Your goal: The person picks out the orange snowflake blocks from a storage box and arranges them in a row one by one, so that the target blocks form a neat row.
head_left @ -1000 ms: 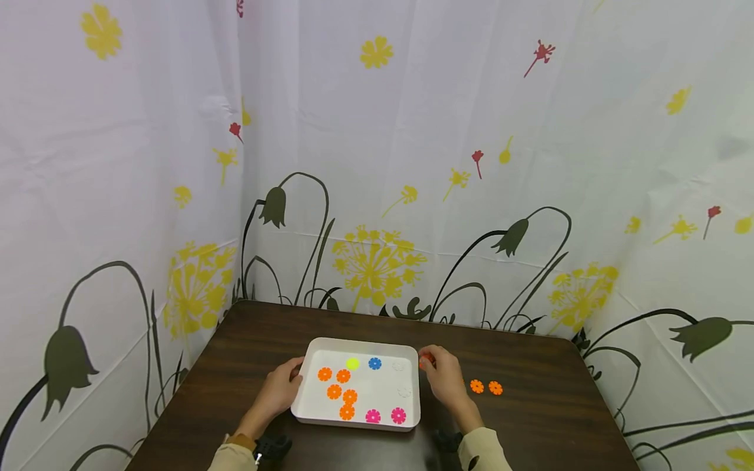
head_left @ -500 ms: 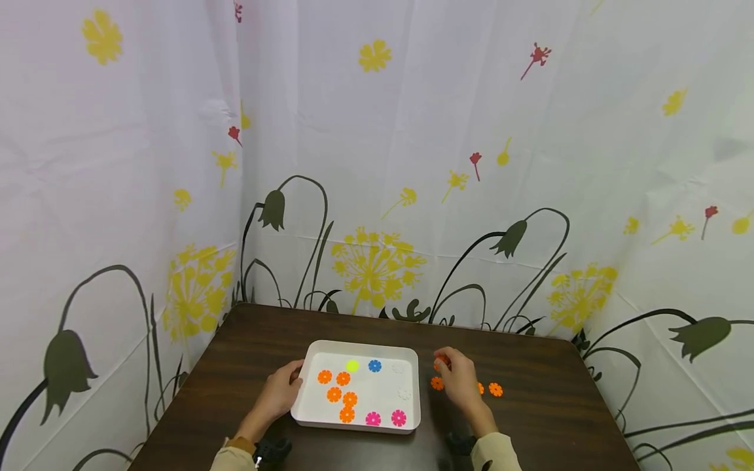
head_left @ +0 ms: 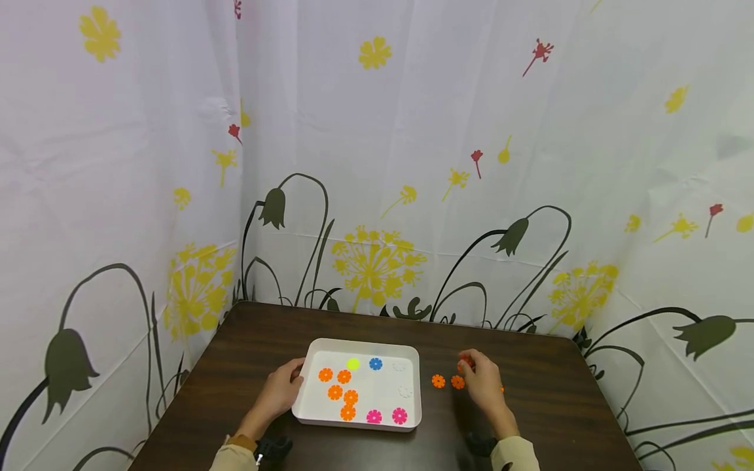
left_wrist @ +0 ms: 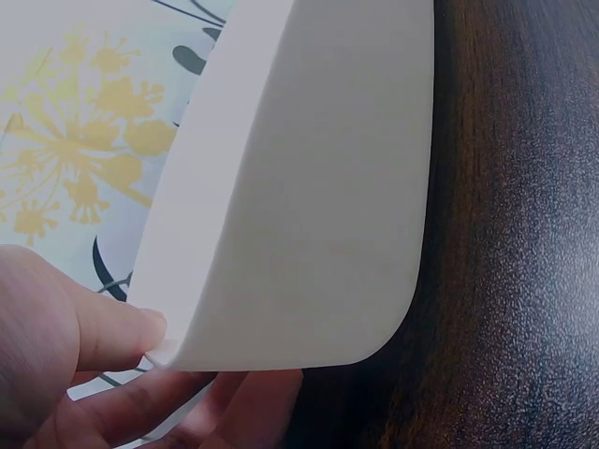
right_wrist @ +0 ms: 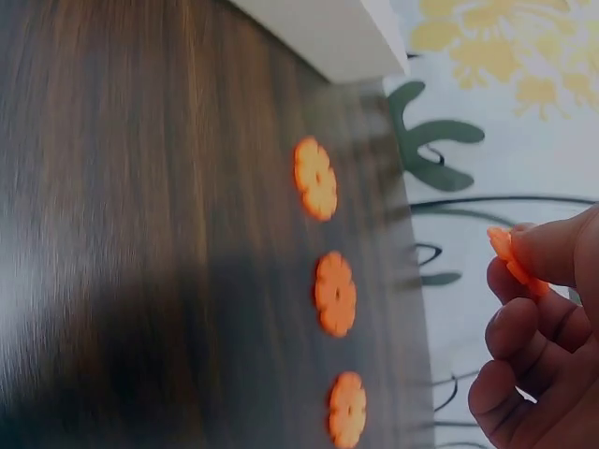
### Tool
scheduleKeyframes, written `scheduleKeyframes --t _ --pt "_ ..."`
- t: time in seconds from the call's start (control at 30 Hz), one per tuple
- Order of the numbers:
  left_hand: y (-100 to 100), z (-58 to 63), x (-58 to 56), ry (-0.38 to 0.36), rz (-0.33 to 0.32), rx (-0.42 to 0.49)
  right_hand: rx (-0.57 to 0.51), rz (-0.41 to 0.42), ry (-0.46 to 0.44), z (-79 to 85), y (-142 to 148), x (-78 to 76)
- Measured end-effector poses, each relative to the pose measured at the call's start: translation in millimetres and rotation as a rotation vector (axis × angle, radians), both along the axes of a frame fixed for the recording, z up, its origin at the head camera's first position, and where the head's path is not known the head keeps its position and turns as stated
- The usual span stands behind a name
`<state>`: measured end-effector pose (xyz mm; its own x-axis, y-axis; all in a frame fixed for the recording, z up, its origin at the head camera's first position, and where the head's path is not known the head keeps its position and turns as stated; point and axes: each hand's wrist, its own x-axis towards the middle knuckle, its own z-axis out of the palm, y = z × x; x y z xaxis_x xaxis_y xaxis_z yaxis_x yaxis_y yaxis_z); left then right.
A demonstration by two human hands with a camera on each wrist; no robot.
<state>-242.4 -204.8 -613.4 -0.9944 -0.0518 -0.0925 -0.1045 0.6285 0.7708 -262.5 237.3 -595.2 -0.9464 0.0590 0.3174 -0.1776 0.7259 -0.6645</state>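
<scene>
A shallow white tray [head_left: 383,420] sits on the dark wooden table, bearing several orange flower-shaped discs [head_left: 334,392], two pink ones, a blue one, a yellow one and pale clear ones. My left hand [head_left: 279,389] grips its left side; in the left wrist view the thumb lies on the rim and fingers reach beneath. My right hand [head_left: 484,383] hovers right of the tray. Between thumb and fingertips it pinches an orange flower disc [right_wrist: 505,248]; whether more than one is held I cannot tell. Below it, orange discs lie in a row, including one disc [head_left: 438,381] nearest the tray.
The dark wood-grain table [head_left: 559,405] reaches back to a white curtain [head_left: 448,118] printed with flowers. More orange discs [right_wrist: 347,410] lie beside the tray's right side, one partly covered by the right hand in the head view.
My right hand has moved rightward, away from the tray's edge, still pinching orange. Two orange discs near the tray have come into view behind it. Left hand and tray stay put.
</scene>
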Motion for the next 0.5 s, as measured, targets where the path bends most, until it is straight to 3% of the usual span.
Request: scheduleKeyframes --t 0.23,0.5 --pt "-1.4 -1.5 0.1 -0.015 0.003 0.004 -0.042 -0.04 -0.066 -4.6 21.1 4.9" --pt "-2.5 -2.2 0.7 -0.005 -0.001 -0.005 0.006 -0.103 -0.078 -10.6 45.7 10.5"
